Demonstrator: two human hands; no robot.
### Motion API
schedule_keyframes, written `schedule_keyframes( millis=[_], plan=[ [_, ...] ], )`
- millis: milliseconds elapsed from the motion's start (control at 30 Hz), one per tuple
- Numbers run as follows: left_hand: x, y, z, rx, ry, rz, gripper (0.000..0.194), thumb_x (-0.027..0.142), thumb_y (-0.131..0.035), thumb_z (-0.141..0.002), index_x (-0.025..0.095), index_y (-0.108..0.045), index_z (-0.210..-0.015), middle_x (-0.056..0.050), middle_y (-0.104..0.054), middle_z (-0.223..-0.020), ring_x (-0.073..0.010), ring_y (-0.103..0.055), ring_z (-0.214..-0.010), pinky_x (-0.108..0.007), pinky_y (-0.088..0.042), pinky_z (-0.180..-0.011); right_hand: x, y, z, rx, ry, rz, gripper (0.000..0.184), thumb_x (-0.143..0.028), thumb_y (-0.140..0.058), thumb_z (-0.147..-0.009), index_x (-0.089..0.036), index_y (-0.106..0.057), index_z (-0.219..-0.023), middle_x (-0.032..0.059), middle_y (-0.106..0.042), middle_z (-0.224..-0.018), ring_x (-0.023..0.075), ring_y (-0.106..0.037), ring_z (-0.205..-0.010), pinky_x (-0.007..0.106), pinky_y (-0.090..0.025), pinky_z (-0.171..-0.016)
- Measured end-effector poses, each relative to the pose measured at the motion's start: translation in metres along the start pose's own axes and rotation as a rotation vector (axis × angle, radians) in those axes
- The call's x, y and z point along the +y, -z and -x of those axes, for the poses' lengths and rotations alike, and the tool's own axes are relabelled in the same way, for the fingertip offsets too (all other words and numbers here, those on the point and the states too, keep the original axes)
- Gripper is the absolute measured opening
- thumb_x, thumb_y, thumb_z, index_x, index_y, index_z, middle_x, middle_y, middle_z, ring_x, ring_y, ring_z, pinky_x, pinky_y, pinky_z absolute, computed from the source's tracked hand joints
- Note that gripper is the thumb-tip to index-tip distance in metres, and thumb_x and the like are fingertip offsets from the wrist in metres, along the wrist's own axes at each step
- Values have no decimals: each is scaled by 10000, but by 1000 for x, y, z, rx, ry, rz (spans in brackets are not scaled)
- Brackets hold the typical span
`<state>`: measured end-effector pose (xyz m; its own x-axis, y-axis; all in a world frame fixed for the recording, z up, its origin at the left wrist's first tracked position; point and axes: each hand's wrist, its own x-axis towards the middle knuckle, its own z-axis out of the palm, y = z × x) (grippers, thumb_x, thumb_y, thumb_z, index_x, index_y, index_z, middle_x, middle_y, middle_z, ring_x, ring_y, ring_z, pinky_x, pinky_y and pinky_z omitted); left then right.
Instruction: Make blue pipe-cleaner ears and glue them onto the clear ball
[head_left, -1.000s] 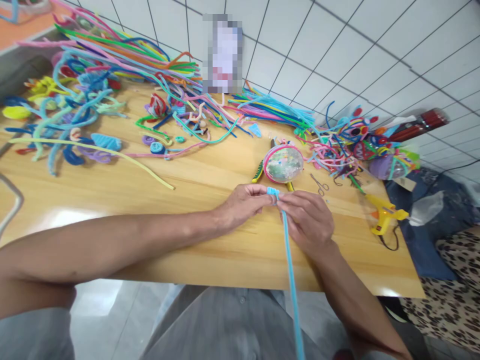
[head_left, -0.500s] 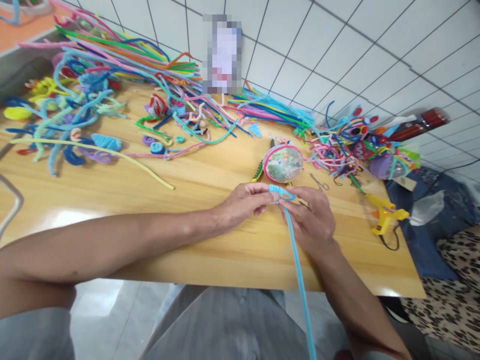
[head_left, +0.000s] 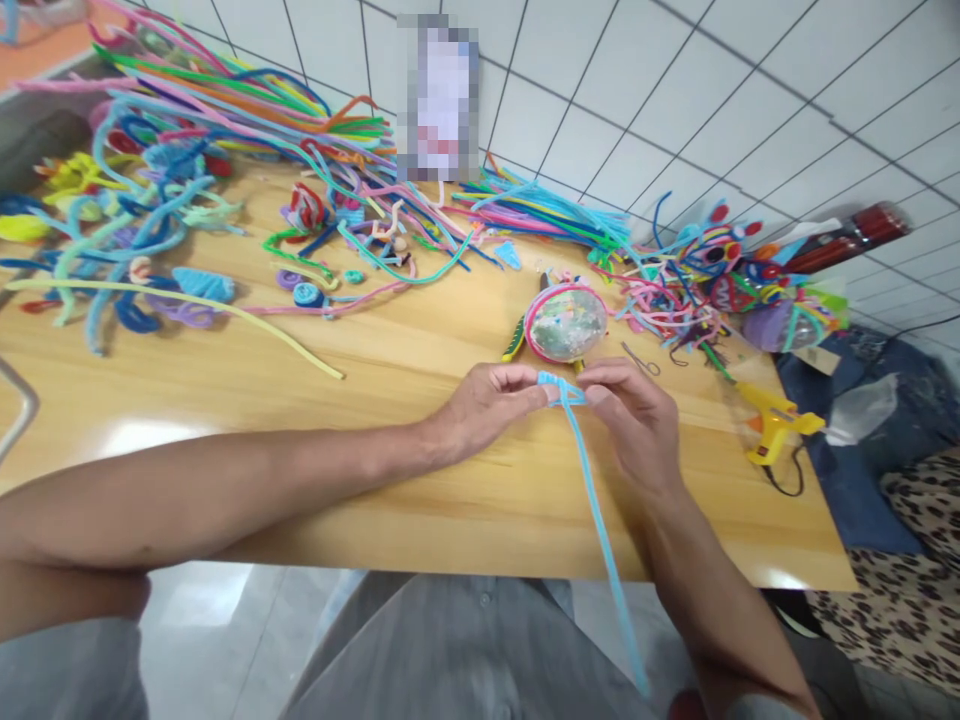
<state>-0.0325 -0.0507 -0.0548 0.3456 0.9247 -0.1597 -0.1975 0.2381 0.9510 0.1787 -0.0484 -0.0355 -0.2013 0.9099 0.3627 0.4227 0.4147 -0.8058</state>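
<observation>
A light-blue pipe cleaner (head_left: 592, 490), partly wound into a small flat coiled piece, is held between my two hands above the wooden table. My left hand (head_left: 499, 405) pinches the wound end between thumb and fingers. At the other end, my right hand (head_left: 634, 410) has its thumb and fingertips closed on the looped tip. The long free length hangs from the coil down past the table's front edge. Just beyond my hands sits a clear rounded container (head_left: 568, 325) with a pink rim. Green-and-black handled pliers (head_left: 514, 340) lie beside it, partly hidden.
Bundles of coloured pipe cleaners (head_left: 247, 100) line the back left. A phone (head_left: 441, 100) leans on the tiled wall. Small scissors (head_left: 641, 358) lie right of the container, and a yellow glue gun (head_left: 776, 420) rests near the right edge. A yellow-green pipe cleaner (head_left: 277, 330) crosses the left side.
My right thumb and fingers have shifted from the hanging strand to the loop's tip. The strand now crosses over the wound piece, and its lower end has swung slightly right.
</observation>
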Motion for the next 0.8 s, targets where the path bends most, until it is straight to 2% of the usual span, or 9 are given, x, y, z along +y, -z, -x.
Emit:
schedule_keyframes(
  millis=[167,267,367,600,800],
  plan=[
    [-4,0,1,-18,-26,-82,369,525,-746,-831,156,-740,-816,35,-535,-699,-105,-408,-669,-257,-298,-624,1,-6,-2,-98,-139,-66,69,-306,-749,-911,-246,-782,-917,-4,-754,-868,171,-686,-806,315,-550,-762],
    [-5,0,2,-18,-33,-127,387,534,-736,-835,164,-690,-728,39,-506,-659,-102,-390,-639,-253,-285,-596,1,-8,-3,-125,-216,-120,81,-313,-765,-886,-234,-773,-900,-13,-743,-806,157,-662,-733,303,-536,-716],
    [-4,-1,2,-34,-31,-136,384,523,-732,-821,169,-670,-685,28,-551,-651,-107,-441,-629,-246,-325,-594,1,-8,-3,-140,-270,-158,105,-324,-780,-857,-223,-761,-881,-12,-741,-771,150,-655,-691,292,-527,-678],
    [-4,-2,3,-31,-31,-154,312,467,-712,-826,168,-741,-741,5,-636,-665,-123,-521,-642,-239,-384,-609,-4,-9,-4,-126,-262,-105,91,-310,-768,-831,-222,-754,-842,-13,-732,-741,151,-651,-678,293,-520,-666],
    [-6,-2,3,-39,-33,-162,330,474,-709,-829,166,-725,-714,-3,-640,-669,-122,-505,-641,-238,-369,-600,-6,-9,-4,-121,-217,-60,71,-283,-742,-845,-219,-748,-814,-17,-716,-714,142,-621,-653,282,-487,-631]
  ],
)
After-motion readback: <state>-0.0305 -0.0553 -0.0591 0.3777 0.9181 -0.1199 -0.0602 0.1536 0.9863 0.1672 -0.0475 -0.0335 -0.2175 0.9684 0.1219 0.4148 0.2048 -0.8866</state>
